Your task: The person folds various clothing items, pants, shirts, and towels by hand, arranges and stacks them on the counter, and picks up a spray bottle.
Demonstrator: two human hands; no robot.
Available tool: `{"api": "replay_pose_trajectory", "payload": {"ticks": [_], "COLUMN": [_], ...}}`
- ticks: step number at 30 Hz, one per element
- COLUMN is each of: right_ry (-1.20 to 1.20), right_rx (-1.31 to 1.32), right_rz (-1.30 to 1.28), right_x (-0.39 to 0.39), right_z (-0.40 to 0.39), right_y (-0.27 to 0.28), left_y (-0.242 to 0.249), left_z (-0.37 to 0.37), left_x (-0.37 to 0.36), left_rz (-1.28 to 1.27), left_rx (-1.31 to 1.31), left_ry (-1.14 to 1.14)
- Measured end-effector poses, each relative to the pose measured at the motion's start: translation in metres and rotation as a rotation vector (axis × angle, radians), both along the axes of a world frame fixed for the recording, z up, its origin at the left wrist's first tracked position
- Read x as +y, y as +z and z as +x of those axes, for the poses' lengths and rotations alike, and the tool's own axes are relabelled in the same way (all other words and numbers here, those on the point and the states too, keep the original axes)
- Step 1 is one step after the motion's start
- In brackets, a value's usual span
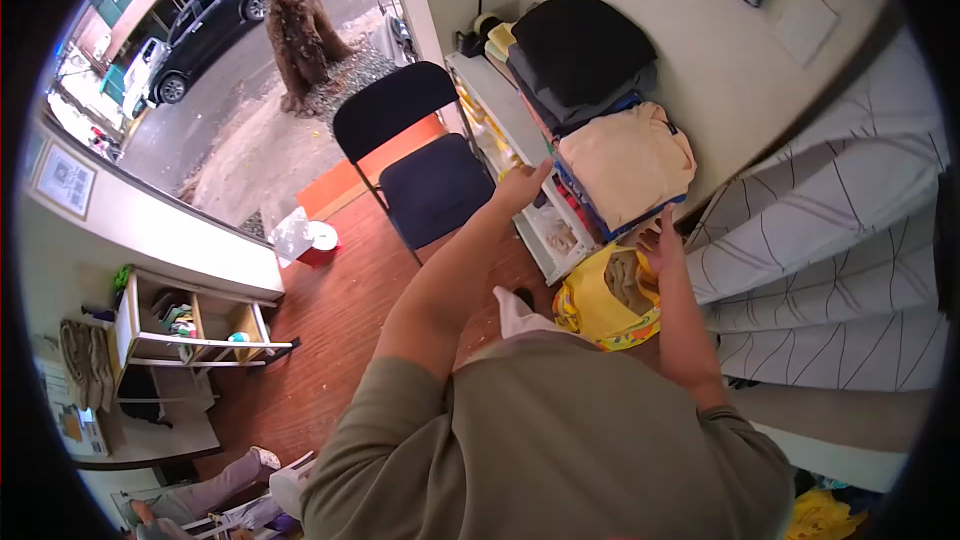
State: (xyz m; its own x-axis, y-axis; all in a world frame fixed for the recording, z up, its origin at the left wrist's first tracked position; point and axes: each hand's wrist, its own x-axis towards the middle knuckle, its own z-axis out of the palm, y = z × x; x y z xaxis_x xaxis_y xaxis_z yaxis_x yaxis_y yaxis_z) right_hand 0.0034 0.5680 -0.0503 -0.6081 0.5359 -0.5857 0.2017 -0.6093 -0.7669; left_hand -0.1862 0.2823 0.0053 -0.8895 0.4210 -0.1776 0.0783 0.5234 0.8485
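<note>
Stacks of folded clothes lie on a white shelf unit (490,100). A peach folded garment (628,165) tops the nearer stack, and a black one (580,50) tops the farther stack. My left hand (521,187) is at the left side of the nearer stack, thumb apart, holding nothing visible. At the stack's near right corner is my right hand (658,243), fingers spread and empty; whether it touches the stack I cannot tell. Below it, a yellow bag (598,302) stands open with beige cloth inside.
A dark folding chair (430,185) stands left of the shelf. White patterned curtains (820,240) hang at the right. A red bin (320,252) sits by the doorway. At the lower left are a small shelf (205,350) and a seated person's legs (215,485).
</note>
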Motion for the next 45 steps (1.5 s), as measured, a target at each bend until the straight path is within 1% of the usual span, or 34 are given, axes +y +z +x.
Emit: {"api": "replay_pose_trajectory", "payload": {"ticks": [1,2,3,5,6,7,8,9,11,12,13,14,15,16,17,18,21,22,25,26,27,28,31,33,34,37,38,40,41,43,45], "right_ry": [0.010,0.165,0.088,0.043,0.051,0.063,0.073,0.086,0.107,0.164,0.155,0.147,0.124,0.108,0.092,0.081,0.067,0.068,0.108,0.131,0.160,0.200,0.351,0.470,0.537,0.745,0.816,0.941,0.983,0.995,1.115], "right_rx": [0.021,0.163,0.006,-0.007,0.029,0.061,0.082,0.138,0.248,0.486,0.489,0.483,0.429,0.386,0.340,0.298,0.177,0.136,0.008,-0.036,-0.078,-0.115,-0.220,-0.269,-0.283,-0.291,-0.282,-0.256,-0.228,-0.114,-0.094], "right_rz": [0.002,-0.050,-0.064,-0.079,-0.085,-0.089,-0.099,-0.145,-0.249,-0.313,-0.304,-0.289,-0.262,-0.238,-0.218,-0.198,-0.131,-0.110,-0.048,-0.027,-0.005,0.011,0.062,0.086,0.098,0.130,0.141,0.131,0.092,-0.135,-0.110], "right_x": [0.004,0.020,0.013,-0.001,0.007,0.014,0.019,0.022,0.021,0.028,0.030,0.030,0.030,0.030,0.025,0.019,-0.004,-0.012,-0.047,-0.061,-0.075,-0.086,-0.119,-0.145,-0.158,-0.204,-0.222,-0.261,-0.281,-0.314,-0.330], "right_z": [-0.013,-0.026,-0.036,-0.044,-0.049,-0.049,-0.043,-0.040,-0.027,-0.016,-0.010,-0.005,0.000,0.006,0.012,0.017,0.031,0.037,0.050,0.052,0.051,0.046,0.002,-0.038,-0.063,-0.153,-0.185,-0.250,-0.280,-0.326,-0.359], "right_y": [-0.012,-0.033,-0.021,-0.005,-0.016,-0.027,-0.038,-0.038,-0.039,-0.046,-0.042,-0.037,-0.033,-0.028,-0.024,-0.020,-0.003,0.005,0.029,0.038,0.046,0.055,0.067,0.063,0.057,0.022,0.005,-0.040,-0.064,-0.120,-0.190], "left_y": [-0.012,-0.021,-0.029,-0.027,-0.025,-0.041,-0.059,-0.074,-0.100,-0.105,-0.053,-0.024,-0.013,-0.034,-0.068,-0.089,-0.069,-0.076,-0.058,-0.065,-0.069,-0.075,-0.066,-0.103,-0.123,-0.128,-0.137,-0.162,-0.180,-0.226,-0.258], "left_z": [-0.010,-0.036,-0.055,-0.050,-0.050,-0.057,-0.060,-0.061,-0.046,-0.043,-0.033,-0.034,-0.034,-0.030,-0.025,-0.018,-0.011,-0.007,-0.004,-0.001,0.001,0.001,-0.018,-0.018,-0.018,-0.063,-0.075,-0.094,-0.103,-0.116,-0.131], "left_x": [0.019,0.044,0.057,0.072,0.082,0.090,0.097,0.102,0.102,0.099,0.086,0.081,0.078,0.085,0.097,0.103,0.090,0.085,0.037,0.016,-0.007,-0.028,-0.098,-0.144,-0.166,-0.239,-0.262,-0.304,-0.323,-0.350,-0.364], "left_rz": [-0.035,-0.060,-0.102,0.100,0.219,0.278,0.306,0.335,0.347,0.354,0.308,0.264,0.221,0.306,0.389,0.473,0.557,0.547,0.653,0.704,0.754,0.712,0.705,0.763,0.792,0.450,0.478,0.580,0.587,0.710,0.754], "left_rx": [-0.068,-0.111,-0.162,-0.345,-0.433,-0.552,-0.591,-0.628,-0.788,-0.849,-0.892,-0.975,-1.063,-1.124,-1.185,-1.246,-1.262,-1.244,-1.394,-1.384,-1.371,-1.325,-1.054,-1.072,-1.075,-0.920,-0.813,-0.734,-0.849,-0.858,-0.934], "left_ry": [0.021,0.053,0.081,0.042,0.027,-0.101,-0.140,-0.171,-0.295,-0.360,-0.428,-0.512,-0.598,-0.589,-0.577,-0.563,-0.425,-0.398,-0.533,-0.557,-0.578,-0.605,-0.574,-0.527,-0.507,-0.400,-0.339,-0.227,-0.079,0.089,0.263]}}
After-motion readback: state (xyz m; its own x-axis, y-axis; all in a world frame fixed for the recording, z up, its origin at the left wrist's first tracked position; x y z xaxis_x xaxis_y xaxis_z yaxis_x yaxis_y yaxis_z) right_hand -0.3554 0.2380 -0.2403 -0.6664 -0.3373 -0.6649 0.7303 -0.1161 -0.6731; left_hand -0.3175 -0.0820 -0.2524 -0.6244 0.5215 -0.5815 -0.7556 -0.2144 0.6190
